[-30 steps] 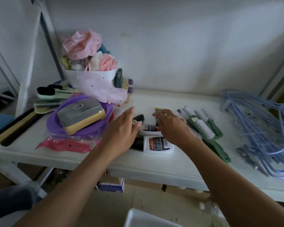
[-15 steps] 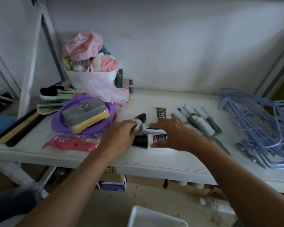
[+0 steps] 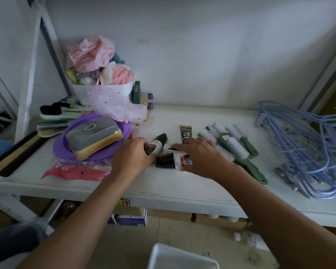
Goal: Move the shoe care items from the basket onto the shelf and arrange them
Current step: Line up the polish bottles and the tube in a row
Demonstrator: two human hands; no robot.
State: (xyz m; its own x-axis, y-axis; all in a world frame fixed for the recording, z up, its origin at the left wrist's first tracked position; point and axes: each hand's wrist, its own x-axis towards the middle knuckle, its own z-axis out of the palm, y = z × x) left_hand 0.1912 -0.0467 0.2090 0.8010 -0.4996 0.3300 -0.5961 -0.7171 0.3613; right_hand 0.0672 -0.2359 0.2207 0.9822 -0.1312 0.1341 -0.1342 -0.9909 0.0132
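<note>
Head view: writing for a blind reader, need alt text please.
The left hand grips the farther polish bottle and the right hand grips the nearer polish bottle on a white shelf. Green-handled brushes lie to their right.

Left hand (image 3: 132, 157) gripped one white polish bottle (image 3: 156, 147) on the shelf (image 3: 182, 185); right hand (image 3: 204, 158) held a second bottle (image 3: 179, 160) just beside it. Brown tube (image 3: 185, 132) lay behind, green brushes (image 3: 241, 152) to the right, blue hangers (image 3: 308, 152) further right. White basket (image 3: 182, 257) sat below the shelf edge.
</note>
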